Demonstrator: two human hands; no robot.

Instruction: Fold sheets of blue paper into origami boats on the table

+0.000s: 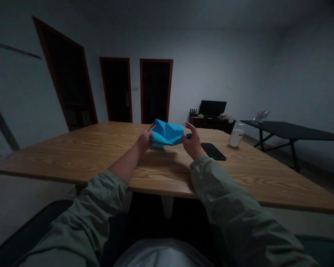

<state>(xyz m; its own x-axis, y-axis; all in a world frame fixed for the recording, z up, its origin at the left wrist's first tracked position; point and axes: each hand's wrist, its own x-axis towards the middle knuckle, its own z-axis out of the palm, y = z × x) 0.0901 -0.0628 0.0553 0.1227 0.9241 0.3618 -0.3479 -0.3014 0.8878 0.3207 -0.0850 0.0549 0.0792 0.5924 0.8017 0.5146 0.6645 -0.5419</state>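
A: Hands?

B: Both on the work. Left hand (pixel 145 138) grips the near left side of the blue paper (pixel 167 132), fingers curled over the edge. Right hand (pixel 193 141) pinches the right edge between thumb and fingers. Neither is released.

A: Where's the paper?

B: Between the hands, at 12 o'clock from the chest, apparently just above the table (pixel 72 155). Can't confirm a gap from this view.

A: Handling?

B: Looks very light. Thin sheet, soft alone, though the folds probably add some stiffness. Crushes easily, so no hard squeeze. Best hold is a light pinch at the outer edges, clear of the raised centre.

A: Looks?

B: Bright blue, multi-creased, with angular peaks on top. Final form unclear.

A: Nearby?

B: Phone (pixel 213 151) lies flat at 3 o'clock from the right hand. Plastic bottle (pixel 236 136) stands beyond it, around 2 o'clock. Black table (pixel 289 130) sits further out, also at 2 o'clock.
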